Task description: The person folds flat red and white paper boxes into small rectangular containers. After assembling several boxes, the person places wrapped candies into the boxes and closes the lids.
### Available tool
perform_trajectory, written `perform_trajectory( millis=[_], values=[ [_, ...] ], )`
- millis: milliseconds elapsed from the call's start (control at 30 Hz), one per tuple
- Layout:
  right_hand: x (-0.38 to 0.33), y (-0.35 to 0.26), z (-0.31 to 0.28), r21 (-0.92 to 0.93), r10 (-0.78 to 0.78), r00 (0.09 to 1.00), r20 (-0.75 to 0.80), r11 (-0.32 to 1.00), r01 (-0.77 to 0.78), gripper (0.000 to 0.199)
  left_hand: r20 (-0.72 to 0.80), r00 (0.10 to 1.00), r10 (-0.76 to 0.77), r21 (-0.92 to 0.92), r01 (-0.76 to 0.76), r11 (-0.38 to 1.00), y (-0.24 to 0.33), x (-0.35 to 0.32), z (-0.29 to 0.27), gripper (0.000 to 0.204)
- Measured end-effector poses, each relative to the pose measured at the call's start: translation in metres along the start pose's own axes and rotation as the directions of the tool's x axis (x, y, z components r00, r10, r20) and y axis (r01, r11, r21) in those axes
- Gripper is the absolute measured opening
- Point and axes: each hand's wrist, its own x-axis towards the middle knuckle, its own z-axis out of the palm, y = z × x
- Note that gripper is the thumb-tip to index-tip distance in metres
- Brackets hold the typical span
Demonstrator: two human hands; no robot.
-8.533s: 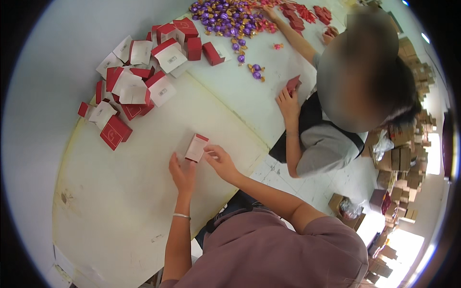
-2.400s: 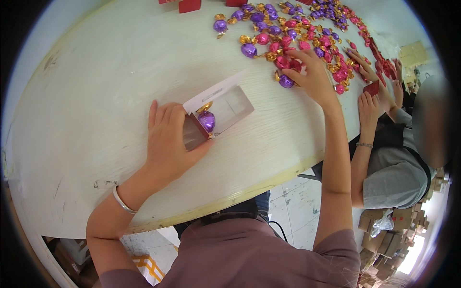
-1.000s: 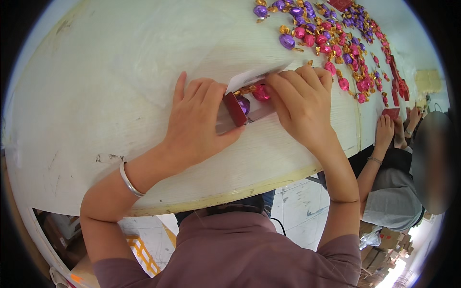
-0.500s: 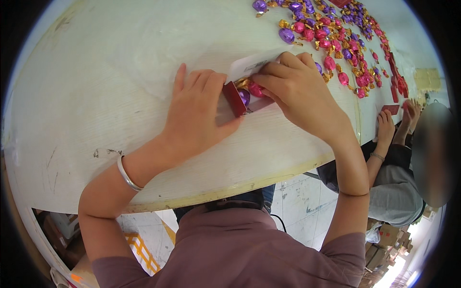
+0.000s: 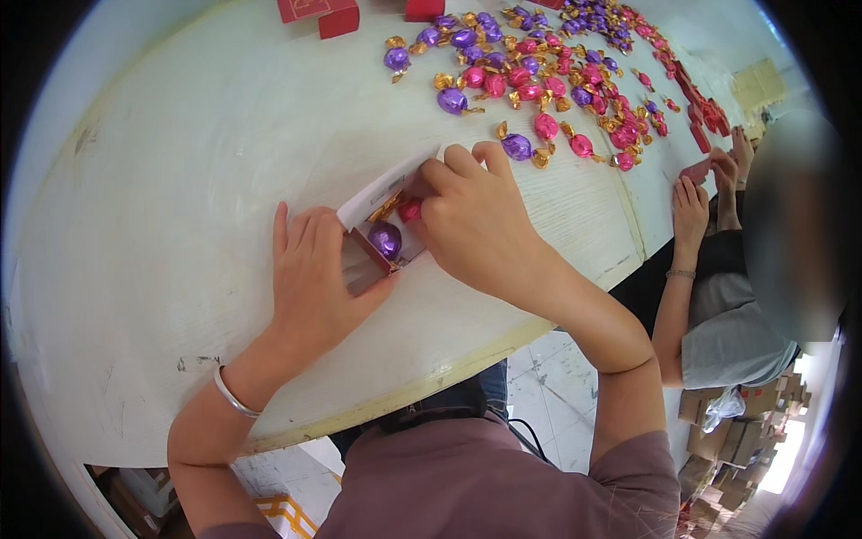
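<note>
A small open cardboard box, red outside and white inside, lies tilted on the table in front of me. Its lid flap stands up on the far side. In it rest a purple foil-wrapped candy with gold twisted ends and a pink foil-wrapped candy. My left hand grips the left end of the box between thumb and fingers. At the box's right end, my right hand has curled fingers closed against the pink candy, its fingertips partly hidden inside.
Many loose purple and pink candies spread over the far right of the white table. Red boxes stand at the far edge. To my right sits a co-worker, whose hand is at a red box. Cardboard cartons are stacked beyond.
The view has shifted, so red boxes now show at the far edge. Both hands and the box sit lower and further left in the picture. The flap stands more upright.
</note>
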Motion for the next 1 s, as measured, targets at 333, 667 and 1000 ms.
perform_trajectory(
  millis=[333, 667, 1000],
  values=[
    [-0.019, 0.014, -0.004, 0.253, -0.002, 0.904, -0.428, 0.960, 0.122, 0.009, -0.023, 0.999, 0.031, 0.014, -0.031, 0.999, 0.002, -0.001, 0.001, 0.057],
    [0.009, 0.011, -0.008, 0.052, -0.226, 0.970, 0.089, 0.974, 0.222, 0.007, -0.009, 0.999, 0.039, 0.020, -0.039, 0.999, -0.001, -0.004, 0.002, 0.054],
    [0.013, 0.029, -0.024, 0.255, -0.252, 0.936, 0.246, 0.949, 0.189, 0.019, 0.035, 0.998, 0.052, -0.015, -0.052, 0.999, -0.006, -0.002, -0.002, 0.057]
  ],
)
